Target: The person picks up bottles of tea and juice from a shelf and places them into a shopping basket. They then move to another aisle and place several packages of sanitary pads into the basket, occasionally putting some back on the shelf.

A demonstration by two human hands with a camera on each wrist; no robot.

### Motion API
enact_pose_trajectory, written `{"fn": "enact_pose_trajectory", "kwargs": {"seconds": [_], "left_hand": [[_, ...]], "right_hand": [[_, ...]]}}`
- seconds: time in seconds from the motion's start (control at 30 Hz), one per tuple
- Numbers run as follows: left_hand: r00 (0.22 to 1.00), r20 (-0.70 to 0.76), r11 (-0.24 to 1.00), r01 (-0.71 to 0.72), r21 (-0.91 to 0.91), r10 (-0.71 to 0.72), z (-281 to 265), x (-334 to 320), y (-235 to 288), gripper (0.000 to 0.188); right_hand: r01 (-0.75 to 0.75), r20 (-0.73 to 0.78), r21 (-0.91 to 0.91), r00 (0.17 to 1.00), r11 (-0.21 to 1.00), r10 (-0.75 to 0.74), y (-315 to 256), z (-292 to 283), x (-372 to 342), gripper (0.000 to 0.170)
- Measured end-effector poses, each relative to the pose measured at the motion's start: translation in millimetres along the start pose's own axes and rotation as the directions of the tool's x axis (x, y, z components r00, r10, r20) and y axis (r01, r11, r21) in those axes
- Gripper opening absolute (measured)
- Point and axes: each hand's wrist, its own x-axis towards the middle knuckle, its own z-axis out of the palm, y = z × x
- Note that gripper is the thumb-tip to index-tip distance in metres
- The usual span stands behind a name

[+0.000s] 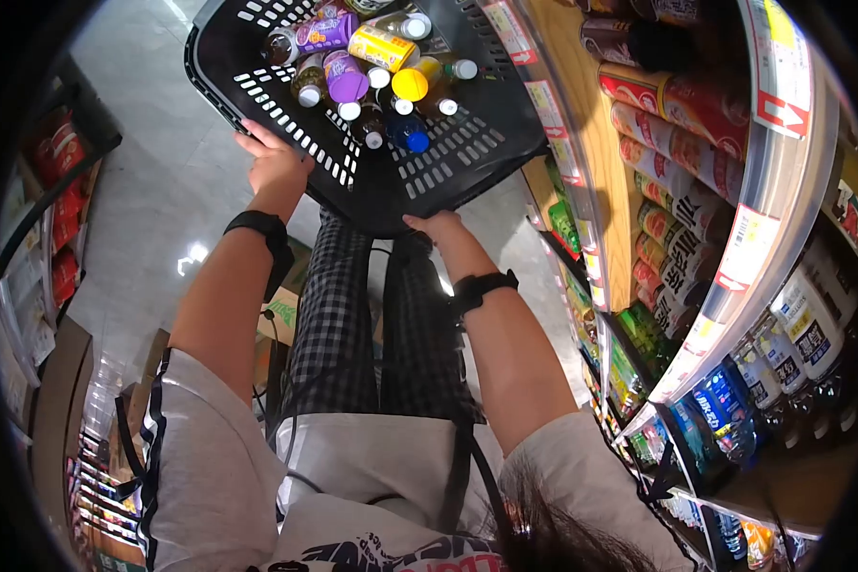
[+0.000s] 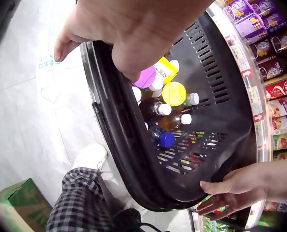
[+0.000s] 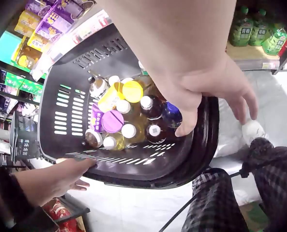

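A black plastic basket [image 1: 338, 195] holds several bottles and cans, among them a yellow can [image 1: 381, 48], a purple-lidded container [image 1: 345, 78] and a blue-capped bottle [image 1: 408, 135]. My left hand [image 1: 278, 164] grips the basket's left rim, thumb inside and fingers outside; in the left wrist view the hand [image 2: 126, 34] covers part of that rim. At the near right corner, my right hand [image 1: 437, 227] has its thumb on the rim; the right wrist view shows this hand [image 3: 206, 92] with thumb inside and fingers hanging outside.
Shelves of cans [image 1: 677, 105] and bottles [image 1: 810, 324] line the right side, their price strip [image 1: 543, 105] close beside the basket. More shelving with red packages [image 1: 62, 191] stands at the left. A green-and-brown carton [image 2: 22, 205] sits on the tiled floor [image 2: 32, 96].
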Motion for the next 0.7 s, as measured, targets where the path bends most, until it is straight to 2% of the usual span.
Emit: {"fn": "enact_pose_trajectory", "kwargs": {"seconds": [0.07,0.13,0.17,0.23,0.33,0.37,0.47,0.57,0.63,0.7], "left_hand": [[1.0,-0.009,1.0,0.012,-0.008,-0.012,-1.0,-4.2,-0.2,0.114],[0.999,-0.014,0.999,0.031,0.008,-0.03,-1.3,-5.9,-0.2,0.114],[0.999,-0.02,0.999,0.043,0.01,-0.043,-1.6,-5.4,1.4,0.114],[0.998,-0.016,0.998,0.056,0.003,-0.056,-4.0,-7.8,2.9,0.113],[0.998,-0.033,0.997,0.063,0.036,-0.062,-3.0,-8.4,3.6,0.112],[0.998,-0.036,0.998,0.06,0.026,-0.059,-2.7,-8.8,3.0,0.113],[0.996,-0.087,1.0,0.028,0.009,-0.027,3.7,-10.0,-1.1,0.113],[0.996,-0.084,0.999,0.038,0.03,-0.035,1.8,-13.4,0.6,0.114],[0.996,-0.081,0.999,0.043,0.014,-0.042,4.0,-13.7,0.3,0.115],[0.996,-0.075,0.999,0.048,-0.004,-0.048,3.6,-14.3,0.3,0.115]], "right_hand": [[0.08,-0.061,0.091,0.995,0.993,-0.074,10.1,11.6,2.1,0.095],[0.309,-0.231,0.198,0.937,0.93,-0.263,29.5,27.5,21.5,0.097],[0.185,-0.224,0.186,0.964,0.965,-0.142,24.1,26.5,23.1,0.096],[0.362,-0.322,0.306,0.91,0.88,-0.262,33.5,34.3,23.2,0.09],[0.348,-0.32,0.346,0.917,0.871,-0.239,31.8,31.1,15.8,0.069],[0.405,-0.338,0.363,0.896,0.839,-0.287,34.5,33.2,19.9,0.066],[0.483,-0.341,0.401,0.867,0.778,-0.363,34.7,28.6,6.8,0.061],[0.581,-0.492,0.438,0.794,0.686,-0.358,35.2,52.7,12.7,0.065],[0.5,-0.391,0.537,0.861,0.679,-0.325,36.3,51.3,19.8,0.063],[0.549,-0.412,0.482,0.83,0.683,-0.376,39.3,50.3,22.1,0.064]]}}
